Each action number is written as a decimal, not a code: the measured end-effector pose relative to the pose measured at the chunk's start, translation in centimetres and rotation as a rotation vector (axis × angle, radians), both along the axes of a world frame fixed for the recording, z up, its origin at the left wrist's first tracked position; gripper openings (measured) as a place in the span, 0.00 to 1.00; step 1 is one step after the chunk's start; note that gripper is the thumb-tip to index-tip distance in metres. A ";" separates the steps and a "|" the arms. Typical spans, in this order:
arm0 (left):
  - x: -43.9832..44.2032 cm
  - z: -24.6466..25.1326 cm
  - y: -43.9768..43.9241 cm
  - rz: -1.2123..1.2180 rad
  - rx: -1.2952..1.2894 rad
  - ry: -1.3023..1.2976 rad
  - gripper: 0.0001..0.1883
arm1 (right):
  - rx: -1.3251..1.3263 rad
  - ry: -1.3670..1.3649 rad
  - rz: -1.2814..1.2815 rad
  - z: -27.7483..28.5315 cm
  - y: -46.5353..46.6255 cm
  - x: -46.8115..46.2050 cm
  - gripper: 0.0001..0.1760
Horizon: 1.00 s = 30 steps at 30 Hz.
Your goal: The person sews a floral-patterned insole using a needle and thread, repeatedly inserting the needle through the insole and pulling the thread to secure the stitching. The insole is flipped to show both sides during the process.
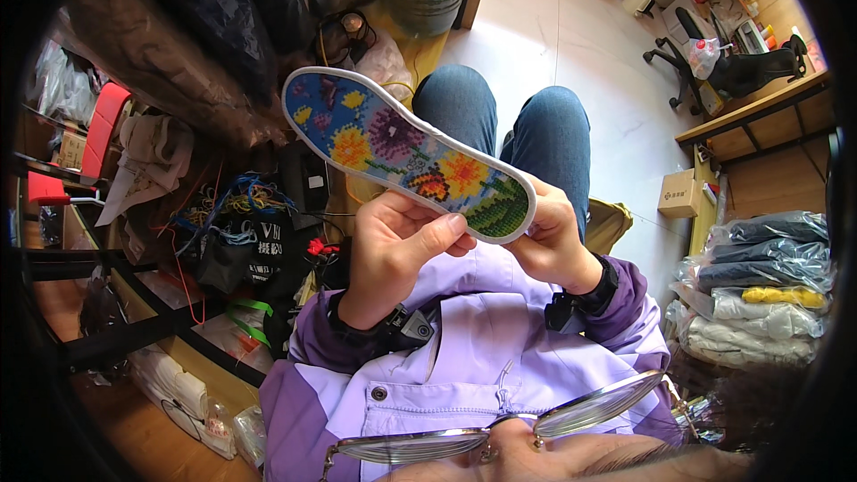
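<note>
A cross-stitch embroidered shoe insole (408, 150) with a white bound edge lies tilted across my view, its heel end to the right. Flowers in yellow, orange and purple and green leaves cover its blue face. My left hand (405, 248) grips the lower edge, thumb on the stitched side. At the heel end, my right hand (556, 241) holds the right edge; most of its fingers are hidden behind the insole. Both wrists wear black straps with small devices. Any needle or thread in my hands cannot be made out.
My jeans-clad knees (455, 104) are beyond the insole. To the left are a tangle of coloured threads (234, 204) on a black bag and a black-framed shelf (127, 288). Plastic-wrapped folded clothes (763, 281), a cardboard box (677, 194) and an office chair (743, 70) stand right.
</note>
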<state>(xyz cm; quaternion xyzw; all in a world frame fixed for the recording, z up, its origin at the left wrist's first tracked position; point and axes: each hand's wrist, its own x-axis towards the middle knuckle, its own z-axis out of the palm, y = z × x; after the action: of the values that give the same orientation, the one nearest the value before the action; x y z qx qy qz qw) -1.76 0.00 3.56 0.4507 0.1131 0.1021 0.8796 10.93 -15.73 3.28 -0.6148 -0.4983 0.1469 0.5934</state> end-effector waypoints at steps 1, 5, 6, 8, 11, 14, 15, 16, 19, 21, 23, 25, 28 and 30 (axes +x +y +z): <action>0.0 -0.1 0.0 -0.011 0.011 0.012 0.12 | -0.001 0.003 0.000 0.0 -0.1 0.0 0.13; 0.0 -0.3 0.2 -0.049 -0.001 0.022 0.12 | -0.011 0.014 0.020 -0.1 -0.3 0.2 0.13; 0.0 -0.4 0.2 -0.057 -0.018 0.018 0.12 | -0.012 0.011 0.022 -0.2 -0.4 0.2 0.13; 0.0 -0.5 0.2 -0.066 -0.027 0.008 0.13 | -0.013 0.003 0.028 -0.3 -0.4 0.2 0.13; 0.0 -0.6 0.1 -0.069 -0.044 0.003 0.14 | 0.023 0.050 0.041 -0.4 -0.3 0.0 0.13; -0.1 -0.6 0.1 -0.074 -0.028 -0.001 0.14 | 0.003 0.031 0.044 -0.2 -0.5 0.1 0.13; -0.1 -0.6 0.1 -0.074 -0.030 -0.008 0.14 | -0.002 0.019 0.047 -0.2 -0.6 0.1 0.14; -0.1 -0.6 0.1 -0.079 -0.019 0.000 0.14 | -0.008 0.007 0.051 -0.1 -0.6 0.2 0.14; -0.1 -0.6 0.1 -0.078 -0.023 0.009 0.15 | 0.005 -0.002 0.049 0.0 -0.6 0.1 0.14; -0.1 -0.5 0.0 -0.069 -0.039 0.007 0.15 | 0.024 0.003 0.044 0.0 -0.4 0.0 0.15; 0.0 -0.5 -0.2 -0.049 0.004 0.019 0.15 | 0.044 0.013 0.038 -0.1 -0.2 -0.2 0.15; -0.1 -0.5 -0.3 -0.041 0.014 0.023 0.14 | 0.044 0.018 0.038 -0.1 -0.2 -0.2 0.15; -0.1 -0.4 -0.1 -0.047 0.003 0.020 0.13 | 0.044 0.005 0.038 -0.2 -0.2 -0.1 0.14; -0.1 -0.4 0.1 -0.040 -0.002 0.005 0.11 | -0.006 0.017 0.041 -0.2 -0.2 0.0 0.13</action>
<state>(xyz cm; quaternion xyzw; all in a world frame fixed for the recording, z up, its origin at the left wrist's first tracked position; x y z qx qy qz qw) -1.86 0.08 3.16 0.4523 0.1061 0.0831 0.8816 10.92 -15.93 3.10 -0.6051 -0.5053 0.1655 0.5926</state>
